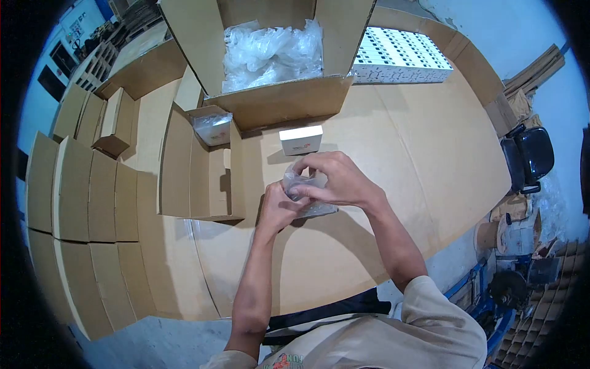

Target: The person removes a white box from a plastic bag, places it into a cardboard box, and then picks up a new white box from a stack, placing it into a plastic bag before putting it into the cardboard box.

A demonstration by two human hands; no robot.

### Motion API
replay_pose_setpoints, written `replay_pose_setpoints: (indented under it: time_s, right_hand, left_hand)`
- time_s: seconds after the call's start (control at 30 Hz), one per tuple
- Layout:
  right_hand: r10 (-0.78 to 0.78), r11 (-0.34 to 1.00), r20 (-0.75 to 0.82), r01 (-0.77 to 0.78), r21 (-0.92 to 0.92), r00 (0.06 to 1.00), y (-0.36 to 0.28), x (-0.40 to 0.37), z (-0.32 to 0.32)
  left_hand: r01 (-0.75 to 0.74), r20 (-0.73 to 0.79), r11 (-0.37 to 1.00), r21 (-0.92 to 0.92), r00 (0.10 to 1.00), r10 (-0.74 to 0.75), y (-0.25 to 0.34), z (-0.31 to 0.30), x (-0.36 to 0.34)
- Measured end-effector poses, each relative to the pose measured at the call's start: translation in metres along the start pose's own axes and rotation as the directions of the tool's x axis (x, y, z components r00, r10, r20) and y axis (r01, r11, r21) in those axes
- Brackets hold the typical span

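Observation:
Both of my hands meet over the middle of the cardboard-covered table (418,154). My left hand (276,206) and my right hand (335,178) together grip a small clear plastic bag (301,187) with something inside it; my fingers hide most of it. Just beyond my hands stands a small white box (301,139). To the left lies an open brown carton (203,166) holding one wrapped item (212,127).
A large open carton (270,52) full of clear plastic bags stands at the far edge. A tray of white boxes (399,55) sits at the back right. Flattened brown cartons (86,197) are stacked along the left. A dark chair (528,154) stands beyond the right edge.

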State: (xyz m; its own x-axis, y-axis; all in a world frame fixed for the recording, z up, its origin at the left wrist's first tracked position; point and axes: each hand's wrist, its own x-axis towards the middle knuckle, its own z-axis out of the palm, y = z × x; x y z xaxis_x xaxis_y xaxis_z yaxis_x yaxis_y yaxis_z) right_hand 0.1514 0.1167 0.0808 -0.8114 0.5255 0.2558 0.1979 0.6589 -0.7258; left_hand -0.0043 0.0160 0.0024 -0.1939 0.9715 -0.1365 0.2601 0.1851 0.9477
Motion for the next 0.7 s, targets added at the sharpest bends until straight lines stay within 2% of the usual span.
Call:
replay_pose_setpoints:
  time_s: [0.17, 0.27, 0.37, 0.47, 0.57, 0.7]
  right_hand:
    - [0.024, 0.999, -0.080, -0.026, -0.027, 0.997, 0.013, 0.000, 0.007]
    - [0.132, 0.990, -0.051, -0.129, 0.052, 0.990, 0.006, 0.001, 0.002]
    - [0.127, 0.985, -0.038, -0.122, 0.122, 0.991, -0.001, 0.002, -0.006]
    - [0.064, 0.985, -0.080, -0.050, 0.167, 0.995, 0.003, 0.003, -0.006]
    - [0.057, 0.994, -0.064, -0.051, 0.092, 0.996, 0.002, 0.002, -0.005]
    - [0.092, 0.991, -0.057, -0.085, 0.107, 0.994, 0.001, 0.003, -0.002]
  left_hand:
    - [-0.003, 0.020, 1.000, -0.021, 1.000, 0.003, 0.006, 0.001, -0.001]
    - [0.045, 0.064, 0.999, 0.007, 0.997, -0.045, 0.006, -0.001, 0.001]
    - [-0.042, 0.034, 0.999, 0.030, 0.999, 0.041, -0.013, 0.002, 0.006]
    - [0.037, 0.029, 0.999, 0.035, 0.999, -0.038, -0.006, 0.001, 0.003]
    - [0.008, 0.034, 1.000, 0.019, 0.999, -0.009, -0.010, 0.002, 0.005]
    - [0.004, 0.038, 1.000, -0.006, 0.999, -0.004, -0.007, 0.001, 0.004]
